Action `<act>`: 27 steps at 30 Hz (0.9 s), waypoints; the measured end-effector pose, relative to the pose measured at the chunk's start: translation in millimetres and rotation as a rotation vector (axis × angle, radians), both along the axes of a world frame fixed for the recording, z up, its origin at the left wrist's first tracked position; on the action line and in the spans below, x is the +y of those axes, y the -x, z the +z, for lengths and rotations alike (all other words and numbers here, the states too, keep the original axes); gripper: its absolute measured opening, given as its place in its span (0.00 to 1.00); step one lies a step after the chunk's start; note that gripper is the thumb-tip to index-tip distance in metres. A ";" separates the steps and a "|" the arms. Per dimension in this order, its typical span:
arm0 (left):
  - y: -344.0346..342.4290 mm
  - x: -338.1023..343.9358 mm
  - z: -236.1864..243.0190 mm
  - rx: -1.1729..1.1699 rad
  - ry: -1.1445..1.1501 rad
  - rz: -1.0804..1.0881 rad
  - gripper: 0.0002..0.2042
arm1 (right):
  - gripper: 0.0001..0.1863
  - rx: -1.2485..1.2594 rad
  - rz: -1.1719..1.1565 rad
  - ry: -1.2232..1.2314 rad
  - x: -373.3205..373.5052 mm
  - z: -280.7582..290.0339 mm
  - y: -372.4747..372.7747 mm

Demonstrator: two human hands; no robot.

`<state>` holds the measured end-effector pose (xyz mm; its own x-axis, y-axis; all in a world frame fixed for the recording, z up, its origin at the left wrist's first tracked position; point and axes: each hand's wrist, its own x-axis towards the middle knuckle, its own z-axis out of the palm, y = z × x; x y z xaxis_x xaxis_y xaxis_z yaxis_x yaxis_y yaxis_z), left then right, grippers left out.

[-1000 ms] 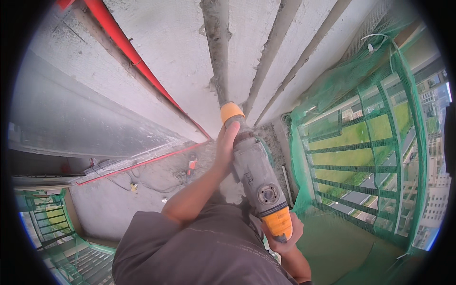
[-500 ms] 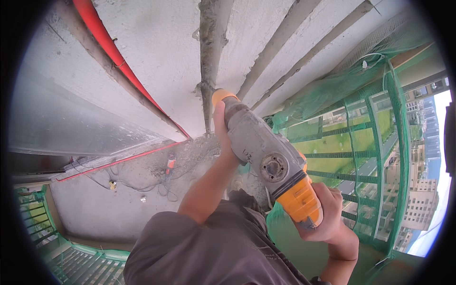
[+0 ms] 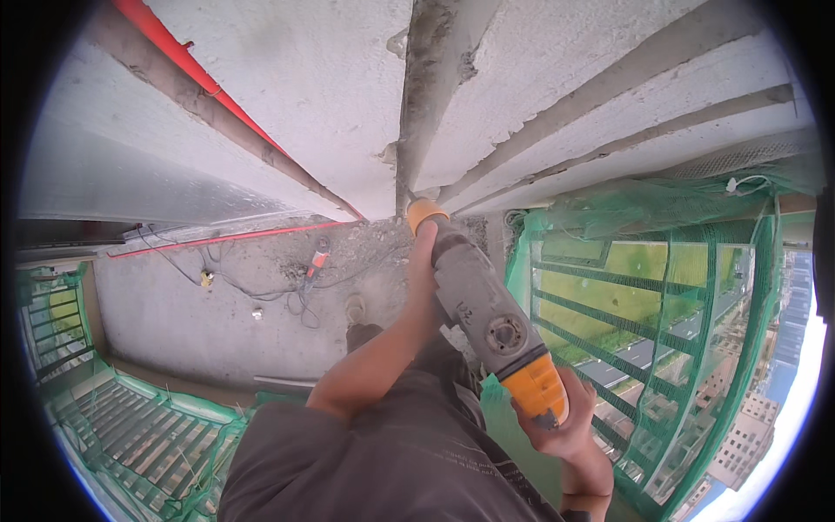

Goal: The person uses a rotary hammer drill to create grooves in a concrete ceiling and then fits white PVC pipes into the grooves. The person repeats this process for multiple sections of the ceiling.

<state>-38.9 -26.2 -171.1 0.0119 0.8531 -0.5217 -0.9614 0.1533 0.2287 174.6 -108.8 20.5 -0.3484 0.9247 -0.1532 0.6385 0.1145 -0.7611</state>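
A grey and orange rotary hammer drill slants across the middle, its nose up against the wall. My left hand is wrapped round the side near its orange front collar. At the rear, my right hand grips the handle behind the orange housing; some of its fingers are hidden. The drill's nose meets the low end of a rough groove cut in the pale wall. The bit's tip cannot be made out.
A red pipe runs down another wall groove and along the floor edge. Near a boot, an orange-red and grey power tool lies with cables amid rubble. Green netting and railings stand right; a slatted railing is lower left.
The drill's nose has moved lower along the wall groove, toward the floor. Both hands keep their hold and move with it. The view has shifted, showing more floor and a boot.
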 end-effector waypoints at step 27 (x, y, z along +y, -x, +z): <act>12.9 27.0 104.5 0.260 -0.023 -0.071 0.23 | 0.26 -0.292 -0.420 -0.054 -31.6 92.1 38.1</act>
